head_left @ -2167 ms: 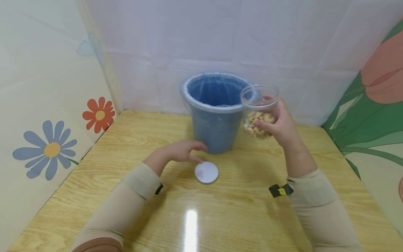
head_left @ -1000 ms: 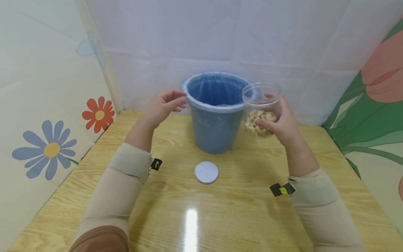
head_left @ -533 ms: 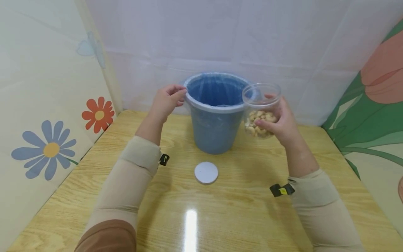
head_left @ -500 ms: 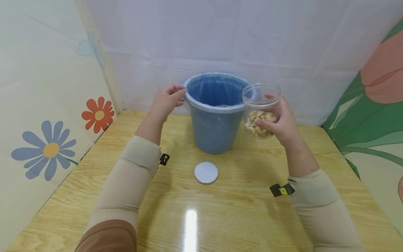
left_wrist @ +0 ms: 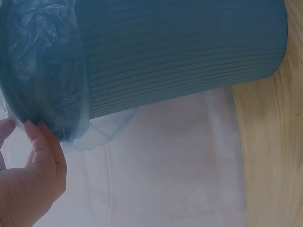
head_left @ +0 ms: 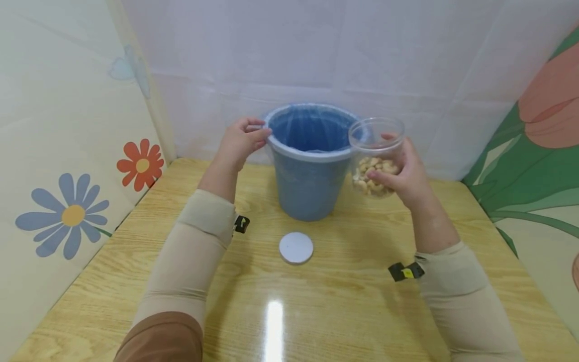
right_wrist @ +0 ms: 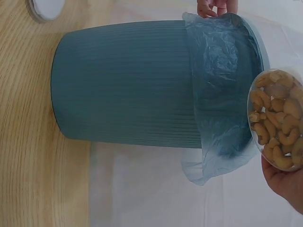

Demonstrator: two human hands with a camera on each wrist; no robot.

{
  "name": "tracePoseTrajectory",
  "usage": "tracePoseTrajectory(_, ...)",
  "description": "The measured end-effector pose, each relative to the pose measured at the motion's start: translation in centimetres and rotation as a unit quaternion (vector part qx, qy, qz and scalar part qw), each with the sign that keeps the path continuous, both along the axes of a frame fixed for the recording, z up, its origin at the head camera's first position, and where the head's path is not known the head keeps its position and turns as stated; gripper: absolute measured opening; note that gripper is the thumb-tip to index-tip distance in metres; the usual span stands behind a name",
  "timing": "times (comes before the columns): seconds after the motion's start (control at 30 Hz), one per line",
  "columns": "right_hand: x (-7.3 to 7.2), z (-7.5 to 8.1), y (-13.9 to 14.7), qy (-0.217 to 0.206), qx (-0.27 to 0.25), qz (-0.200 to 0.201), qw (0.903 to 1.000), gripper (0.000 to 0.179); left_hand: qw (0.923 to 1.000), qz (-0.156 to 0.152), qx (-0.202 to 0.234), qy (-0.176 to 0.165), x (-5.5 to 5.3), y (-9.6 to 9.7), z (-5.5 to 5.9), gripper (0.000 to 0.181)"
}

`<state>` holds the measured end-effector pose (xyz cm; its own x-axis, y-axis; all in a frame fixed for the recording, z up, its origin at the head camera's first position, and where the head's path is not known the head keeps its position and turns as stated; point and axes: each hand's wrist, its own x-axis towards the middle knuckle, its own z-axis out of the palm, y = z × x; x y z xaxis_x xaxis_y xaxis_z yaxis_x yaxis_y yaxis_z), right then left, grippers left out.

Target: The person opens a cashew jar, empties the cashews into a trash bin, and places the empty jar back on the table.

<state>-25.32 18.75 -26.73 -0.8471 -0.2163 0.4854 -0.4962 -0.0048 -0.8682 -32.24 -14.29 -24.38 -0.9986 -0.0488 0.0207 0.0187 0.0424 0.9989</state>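
A blue trash can [head_left: 309,188] with a clear bluish liner [right_wrist: 220,61] folded over its rim stands upright at the back of the table. At the rim's left side, my left hand [head_left: 239,144] pinches the edge, thumb on one side and fingers on the other, as the left wrist view shows. My right hand [head_left: 410,178] grips a clear plastic jar [head_left: 376,145] beside the rim's right side, held up off the table. Cashews [right_wrist: 279,118] fill its lower part, and its top is uncovered. A round white lid [head_left: 296,248] lies flat in front of the can.
The wood-grain table [head_left: 344,301] meets a white sheet wall [head_left: 244,60] close behind the can. Flower-printed panels [head_left: 74,216] border the left and right sides.
My left hand has left the spot by the lid, risen to the can's left rim and taken hold there. The jar in my right hand has barely moved, and the lid stays put.
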Motion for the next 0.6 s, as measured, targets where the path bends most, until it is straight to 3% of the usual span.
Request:
tracePoseTrajectory(0.4,-0.4,1.0,0.6,0.014,0.006,-0.002,0.9999,0.069,0.9963,-0.022,0.080,-0.025,-0.5,0.2,-0.2,0.040)
tracePoseTrajectory(0.6,-1.0,1.9,1.0,0.015,0.047,-0.039,0.9980,0.073,0.9937,-0.023,0.103,-0.037,-0.6,0.3,-0.3,0.041)
